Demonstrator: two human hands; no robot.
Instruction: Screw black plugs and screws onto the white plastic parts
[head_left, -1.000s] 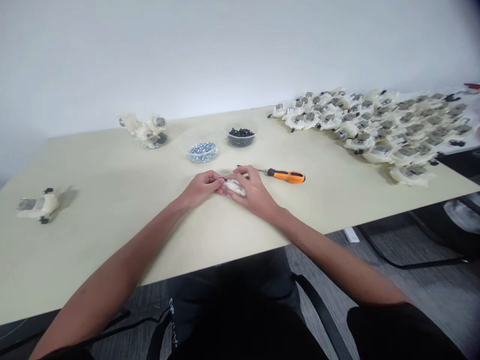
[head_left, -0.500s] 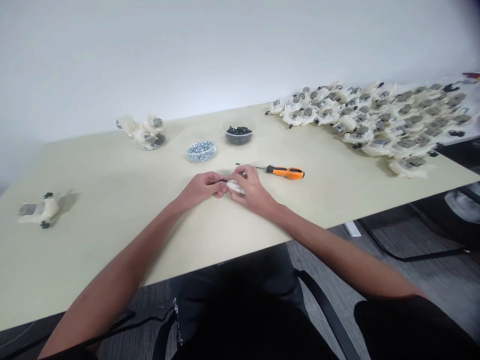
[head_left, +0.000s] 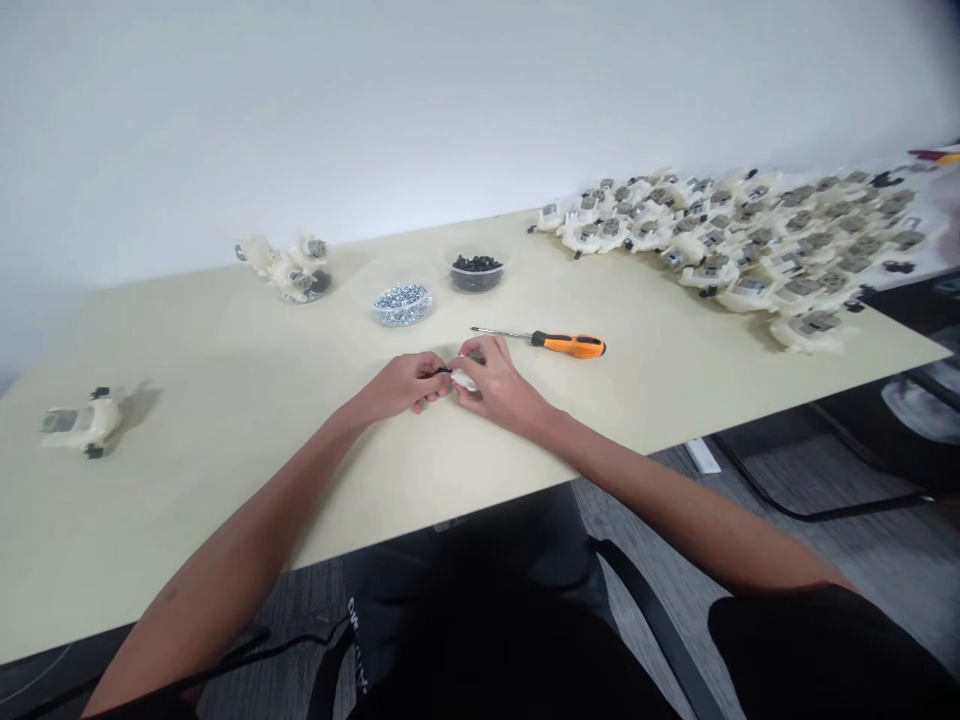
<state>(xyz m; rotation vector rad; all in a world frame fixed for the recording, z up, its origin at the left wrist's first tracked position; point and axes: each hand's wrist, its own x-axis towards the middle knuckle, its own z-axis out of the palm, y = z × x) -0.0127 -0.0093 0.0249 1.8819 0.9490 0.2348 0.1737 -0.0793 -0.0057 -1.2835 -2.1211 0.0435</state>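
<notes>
Above the middle of the table, my right hand (head_left: 495, 383) is closed around a white plastic part (head_left: 463, 380), most of it covered by the fingers. My left hand (head_left: 405, 387) pinches a small black piece (head_left: 444, 370) against the left side of that part. Whether the black piece sits in the white part or only touches it, I cannot tell. Just beyond my right hand lies a screwdriver (head_left: 570, 345) with an orange and black handle, its shaft pointing left.
Behind the hands stand a clear tub of silvery screws (head_left: 403, 304) and a tub of black pieces (head_left: 477, 272). Many white assemblies (head_left: 750, 240) crowd the right side. A few more white assemblies (head_left: 285, 265) sit at back left, and a single white assembly (head_left: 81, 422) at far left.
My hands have shifted slightly toward me, and the left fingers have drawn back a little from the white part. The black piece stays pinched. The camera view has moved slightly.
</notes>
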